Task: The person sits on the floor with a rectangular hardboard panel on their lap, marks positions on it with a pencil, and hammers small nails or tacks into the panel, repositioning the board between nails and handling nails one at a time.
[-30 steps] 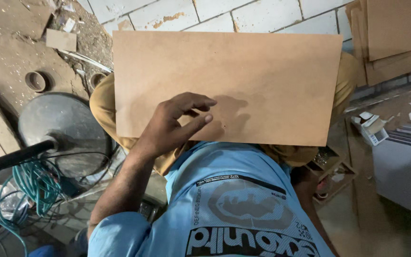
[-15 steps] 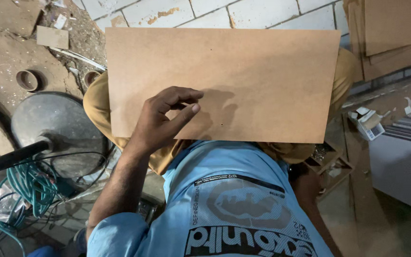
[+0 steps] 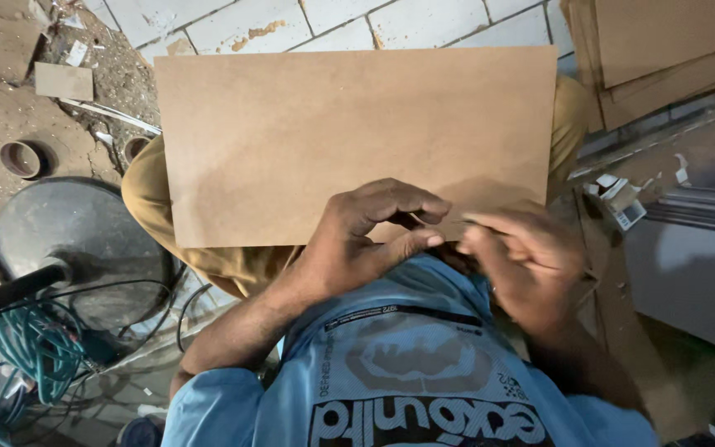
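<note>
— Nearest the camera?
— Blue printed shirt (image 3: 407,389), seen from above, filling the bottom edge.

— And the hands?
— Left hand (image 3: 370,232) curled over the near edge of the board (image 3: 349,141), fingers (image 3: 407,203) bent, thumb tip just below the edge; looks pinched on that edge, though the contact itself is hidden. Right hand (image 3: 523,265) just beside it, blurred, fingertips at the same near edge toward the right corner. Cannot tell whether closed on anything.

— Where is the board?
— Flat across the lap, on mustard trousers (image 3: 208,257) showing past its left and right edges. Plain brown, rectangular, long sides running left to right.

— To the left?
— Round grey fan base (image 3: 68,240) with a dark pole, near the board's left near corner. Teal cable (image 3: 26,348) coiled beside it, toward the bottom left.

— To the right?
— Grey metal surface (image 3: 688,257), with small white scraps (image 3: 622,199) near its edge.

— Farther out?
— White tiled wall (image 3: 349,21) beyond the far edge. Dusty ground at top left with a small brown offcut (image 3: 64,81) and a pipe end (image 3: 20,157). More brown boards (image 3: 664,50) stacked at top right.
</note>
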A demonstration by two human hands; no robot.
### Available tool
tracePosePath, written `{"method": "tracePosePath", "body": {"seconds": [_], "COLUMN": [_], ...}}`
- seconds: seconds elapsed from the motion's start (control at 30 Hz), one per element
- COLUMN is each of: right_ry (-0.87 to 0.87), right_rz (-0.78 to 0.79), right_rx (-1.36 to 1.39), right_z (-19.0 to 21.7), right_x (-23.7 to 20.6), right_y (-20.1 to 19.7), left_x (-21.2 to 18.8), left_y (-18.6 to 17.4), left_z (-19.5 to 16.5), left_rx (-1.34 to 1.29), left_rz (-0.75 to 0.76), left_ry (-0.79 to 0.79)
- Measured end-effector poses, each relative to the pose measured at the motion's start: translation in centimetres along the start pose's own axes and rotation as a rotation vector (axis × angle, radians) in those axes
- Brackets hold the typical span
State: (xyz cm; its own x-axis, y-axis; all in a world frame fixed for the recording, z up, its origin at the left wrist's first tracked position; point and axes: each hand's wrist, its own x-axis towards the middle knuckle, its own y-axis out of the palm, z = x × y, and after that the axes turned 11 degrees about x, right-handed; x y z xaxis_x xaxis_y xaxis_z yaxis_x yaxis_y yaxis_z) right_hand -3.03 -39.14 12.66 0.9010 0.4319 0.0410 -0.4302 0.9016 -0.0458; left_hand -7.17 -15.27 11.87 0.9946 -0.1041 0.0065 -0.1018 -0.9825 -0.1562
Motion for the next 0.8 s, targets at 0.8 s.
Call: {"method": "tracePosePath", "body": {"seconds": [0.8], "right_ry": [-0.082], "right_rz": [0.066], "right_rx": [0.195], "right_z": [-1.4], "right_x": [6.4], "right_y": [4.5], "left_x": [2.0], "left_y": [0.6], "left_z": [1.8], "left_rx": [-0.211], "left_rz": [-0.439], "left_ry": [-0.029]}}
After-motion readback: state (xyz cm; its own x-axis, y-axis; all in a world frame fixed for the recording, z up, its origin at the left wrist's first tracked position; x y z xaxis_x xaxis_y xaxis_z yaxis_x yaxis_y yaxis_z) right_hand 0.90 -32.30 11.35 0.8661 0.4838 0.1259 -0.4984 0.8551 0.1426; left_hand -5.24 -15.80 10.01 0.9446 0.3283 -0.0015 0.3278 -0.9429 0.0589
